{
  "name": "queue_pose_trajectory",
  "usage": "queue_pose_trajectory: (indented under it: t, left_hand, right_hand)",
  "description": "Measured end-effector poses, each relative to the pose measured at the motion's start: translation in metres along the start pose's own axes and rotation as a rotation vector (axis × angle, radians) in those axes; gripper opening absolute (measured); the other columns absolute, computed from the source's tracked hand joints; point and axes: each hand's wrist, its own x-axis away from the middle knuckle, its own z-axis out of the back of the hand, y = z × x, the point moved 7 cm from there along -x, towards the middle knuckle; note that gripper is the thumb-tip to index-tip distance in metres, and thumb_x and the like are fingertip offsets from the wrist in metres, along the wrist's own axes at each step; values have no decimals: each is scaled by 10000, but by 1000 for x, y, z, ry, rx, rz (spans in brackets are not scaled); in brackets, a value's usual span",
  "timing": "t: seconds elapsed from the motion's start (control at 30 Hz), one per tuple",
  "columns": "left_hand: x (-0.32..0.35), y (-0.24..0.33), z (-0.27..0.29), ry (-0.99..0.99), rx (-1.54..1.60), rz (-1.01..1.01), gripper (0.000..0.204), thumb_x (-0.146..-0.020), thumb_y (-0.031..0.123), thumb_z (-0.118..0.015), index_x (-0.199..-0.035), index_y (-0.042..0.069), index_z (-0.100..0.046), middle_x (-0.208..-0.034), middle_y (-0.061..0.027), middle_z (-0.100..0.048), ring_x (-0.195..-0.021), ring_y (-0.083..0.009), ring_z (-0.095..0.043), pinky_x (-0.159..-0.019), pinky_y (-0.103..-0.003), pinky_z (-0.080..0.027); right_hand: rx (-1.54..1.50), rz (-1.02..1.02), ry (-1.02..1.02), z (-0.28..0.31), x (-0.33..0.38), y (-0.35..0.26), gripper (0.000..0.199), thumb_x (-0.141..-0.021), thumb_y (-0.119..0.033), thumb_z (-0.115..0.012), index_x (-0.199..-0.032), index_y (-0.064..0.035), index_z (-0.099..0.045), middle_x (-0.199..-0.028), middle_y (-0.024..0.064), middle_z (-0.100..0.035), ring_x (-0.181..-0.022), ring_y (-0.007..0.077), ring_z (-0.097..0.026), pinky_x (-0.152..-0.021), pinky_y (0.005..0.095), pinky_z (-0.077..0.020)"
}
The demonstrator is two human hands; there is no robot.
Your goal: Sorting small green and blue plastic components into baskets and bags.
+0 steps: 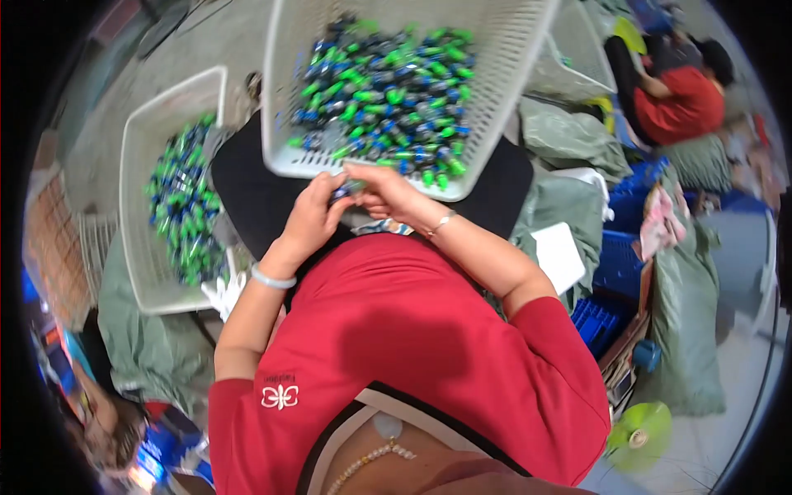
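Red shirt (429, 363) fills the bottom of the head view, and from it both forearms reach up to the near rim of the big white basket (528, 49), which I'll use as the landmark.

Right at that near rim, the left hand (309, 216) and right hand (386, 191) are pressed close together, fingers curled and pinching one small dark piece (345, 191) between them. Looks like one of the little blue-and-green parts, but it's mostly hidden by fingers, so I can't say exactly how it's gripped or what's being done to it.

Inside the big white basket there's a thick heap of green and blue parts (388, 91), covering most of the bottom. Left of it sits a second white basket (136, 272) with a thinner strip of the same kind of parts (181, 198) running along its length.

Progress guess: somewhere in the middle. One basket is heaped, the other only partly filled, and which one is the "done" pile I honestly can't tell.

Right of the landmark: grey-green sacks (569, 136), blue crates (619, 264), and another person in red (681, 99) sitting farther off.
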Motion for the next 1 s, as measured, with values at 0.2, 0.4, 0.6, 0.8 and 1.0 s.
queue_pose_trajectory:
  t: [0.2, 0.4, 0.6, 0.8, 1.0]
  left_hand:
    - [9, -32, 19, 8, 257, 313, 361, -853, 71, -672, -1177, 18, -522, -1026, -121, -578, -927, -225, -588, -808, -323, -477]
    - [41, -66, 171, 788, -868, 333, 318, -813, 73, -679, -1109, 24, -574, -1055, -124, -597, -924, -288, -592, -831, -389, -467]
    - [-33, -64, 95, 315, -521, 160, 256, -791, 74, -660, -1043, 44, -623, -999, -129, -615, -966, -310, -579, -840, -395, -457]
    - [-115, -122, 11, 76, -739, 282, 326, -795, 144, -684, -1078, 50, -552, -985, -139, -573, -936, -328, -570, -801, -425, -473]
    - [-125, -172, -12, -61, -994, 424, 328, -798, 143, -674, -1085, 51, -544, -1026, -161, -560, -954, -338, -568, -777, -427, -486]
  right_hand:
    - [245, 72, 41, 14, -40, -4, 415, -909, -460, -581, -855, -48, -593, -555, -12, -418, -462, 121, -412, -455, 280, -347]
    - [1302, 815, 587, 54, -67, -85, 239, -895, -302, -595, -925, -65, -587, -814, 89, -594, -704, 274, -640, -594, 376, -511]
    - [1756, 666, 554, 33, -135, -89, 179, -858, -188, -560, -941, -29, -567, -923, 152, -607, -789, 352, -653, -661, 402, -547]
    - [1863, 451, 516, 43, -154, -85, 163, -850, -141, -532, -961, -24, -553, -952, 188, -594, -812, 335, -665, -652, 393, -556]
    - [1341, 880, 494, 65, -87, -113, 189, -855, -93, -558, -1041, -63, -575, -972, 147, -581, -742, 246, -639, -634, 331, -547]
